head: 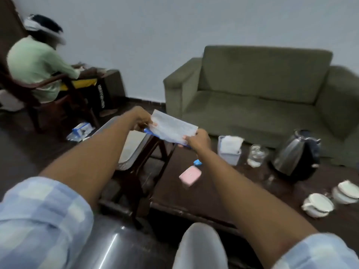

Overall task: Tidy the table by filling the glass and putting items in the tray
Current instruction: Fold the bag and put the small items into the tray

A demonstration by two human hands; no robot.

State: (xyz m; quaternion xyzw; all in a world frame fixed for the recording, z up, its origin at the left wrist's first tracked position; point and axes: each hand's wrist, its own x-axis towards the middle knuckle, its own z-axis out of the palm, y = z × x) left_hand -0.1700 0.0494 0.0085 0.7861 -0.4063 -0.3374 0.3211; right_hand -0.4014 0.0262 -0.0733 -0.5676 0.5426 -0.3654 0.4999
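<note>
Both hands are pinching one sheet of paper (172, 129): left hand (140, 119) is gripping its far-left corner, right hand (198, 140) its near-right corner, fingers pressed together on the sheet in each grip. Something blue is showing under the sheet's lower edge; what it is cannot be told.

- Paper: being held in the air, long axis running from upper left to lower right, hanging above the gap between tray and counter.
- Tray (136, 152), metal, pale inside: sitting on a wooden stand just left of and below the paper, nearer the left hand. Judged as the coming destination; the sheet is needing to travel left and down.
- Counter (204, 193), dark wood, carrying: pink box (190, 176), small blue item (197, 162), tissue holder (229, 151), glass (256, 156), electric kettle (297, 156), two stacked cup-and-saucer sets (318, 204).
- Glass: standing between tissue holder and kettle, well apart from both hands, right hand nearer. Fill level is unclear.
- Background: green sofa (262, 90); another person (37, 65) sitting far left.
</note>
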